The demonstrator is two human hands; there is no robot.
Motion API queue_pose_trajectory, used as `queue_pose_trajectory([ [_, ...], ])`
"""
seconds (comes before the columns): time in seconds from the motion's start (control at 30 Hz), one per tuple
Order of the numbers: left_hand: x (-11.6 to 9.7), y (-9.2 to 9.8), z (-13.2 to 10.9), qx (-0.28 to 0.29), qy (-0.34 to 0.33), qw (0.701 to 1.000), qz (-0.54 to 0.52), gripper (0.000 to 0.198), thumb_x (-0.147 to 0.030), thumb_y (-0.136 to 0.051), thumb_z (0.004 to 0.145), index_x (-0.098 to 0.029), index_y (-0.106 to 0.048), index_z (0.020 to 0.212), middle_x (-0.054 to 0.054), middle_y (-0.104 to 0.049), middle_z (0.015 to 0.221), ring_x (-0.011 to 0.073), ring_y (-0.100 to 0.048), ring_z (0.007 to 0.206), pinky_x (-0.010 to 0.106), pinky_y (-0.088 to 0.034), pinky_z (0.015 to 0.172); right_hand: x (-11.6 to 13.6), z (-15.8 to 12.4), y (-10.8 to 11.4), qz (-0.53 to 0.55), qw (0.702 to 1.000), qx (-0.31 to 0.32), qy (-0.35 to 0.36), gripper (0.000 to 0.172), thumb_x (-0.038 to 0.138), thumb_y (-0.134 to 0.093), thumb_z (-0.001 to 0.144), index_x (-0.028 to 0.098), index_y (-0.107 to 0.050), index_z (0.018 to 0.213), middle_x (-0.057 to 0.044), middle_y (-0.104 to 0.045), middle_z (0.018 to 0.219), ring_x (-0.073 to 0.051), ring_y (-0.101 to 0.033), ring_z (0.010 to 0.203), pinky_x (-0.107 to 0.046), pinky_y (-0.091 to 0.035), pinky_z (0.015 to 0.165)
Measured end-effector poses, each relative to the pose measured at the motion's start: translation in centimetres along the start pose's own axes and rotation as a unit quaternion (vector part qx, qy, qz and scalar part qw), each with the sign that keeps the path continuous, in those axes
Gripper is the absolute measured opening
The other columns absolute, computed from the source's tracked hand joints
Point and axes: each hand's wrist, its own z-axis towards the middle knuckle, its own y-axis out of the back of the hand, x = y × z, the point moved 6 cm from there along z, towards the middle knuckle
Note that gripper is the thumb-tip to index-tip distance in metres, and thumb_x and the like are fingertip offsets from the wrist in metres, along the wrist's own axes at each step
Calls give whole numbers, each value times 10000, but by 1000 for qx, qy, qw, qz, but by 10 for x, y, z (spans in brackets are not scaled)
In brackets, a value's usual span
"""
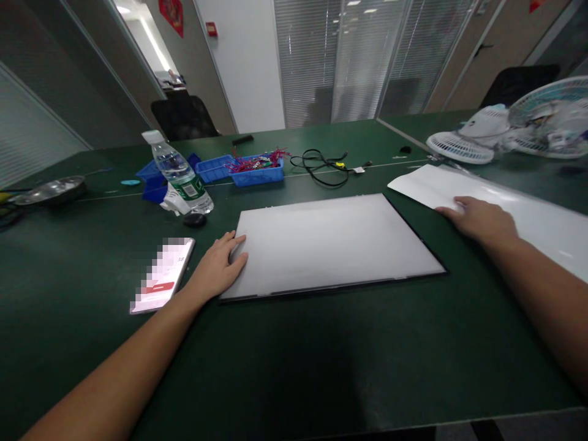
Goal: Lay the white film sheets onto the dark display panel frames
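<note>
A flat white rectangular panel [331, 245] with thin black edges lies on the dark green table. My left hand [220, 266] rests at its left side, fingers and thumb apart, fingertips touching the surface near the edge. To the right, my right hand [482, 220] grips the near edge of a large, glossy white sheet [528, 208], thumb at the edge and fingers over the top. The sheet is slightly bent and runs out of view on the right. Between the panel and the sheet a strip of table shows. A phone with a lit screen [168, 269] lies left of my left hand.
Behind the panel stand a water bottle [179, 174], a black mouse [195, 220], blue trays [257, 176] with red wire pieces, and a coiled black cable [321, 166]. A white fan [487, 128] lies at back right, a round metal lid-like object [50, 190] at far left.
</note>
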Motion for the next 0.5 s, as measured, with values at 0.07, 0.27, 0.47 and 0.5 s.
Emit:
queue_pose_trajectory([
  [0.07, 1, -1, 0, -1, -2, 1000, -2, 752, -579, -463, 1006, -117, -604, 1581, 208, -472, 1734, 388, -396, 1647, 624, -294, 1352, 5, -5, 5, -12, 1000, -21, 20, 941, 847, -370, 1005, 147, -640, 1574, -313, -650, 1489, -461, -660, 1233, -534, -467, 893],
  [0.27, 0, 1, 0, -1, -1, 1000, -2, 747, -572, -468, 1010, -113, -605, 1584, 212, -479, 1729, 396, -399, 1644, 621, -290, 1356, 36, -31, 34, -33, 986, -140, 82, 855, 723, -259, 1094, 125, -617, 1589, -311, -719, 1357, -452, -690, 1198, -531, -456, 940],
  [0.47, -3, 1, -1, 4, 7, 1000, 4, 758, -574, -456, 1016, -105, -592, 1596, 220, -465, 1735, 392, -389, 1649, 628, -286, 1355, 86, -74, 57, 50, 938, -223, 262, 730, 619, -355, 1118, 125, -595, 1598, -227, -666, 1523, -386, -623, 1396, -521, -332, 1269],
  [0.5, -3, 1, -1, 4, 4, 1000, 5, 762, -577, -451, 1017, -102, -589, 1597, 222, -461, 1737, 390, -386, 1651, 627, -282, 1357, 94, -81, 57, 62, 929, -215, 295, 717, 609, -383, 1114, 127, -585, 1605, -220, -651, 1545, -376, -614, 1417, -519, -318, 1290],
])
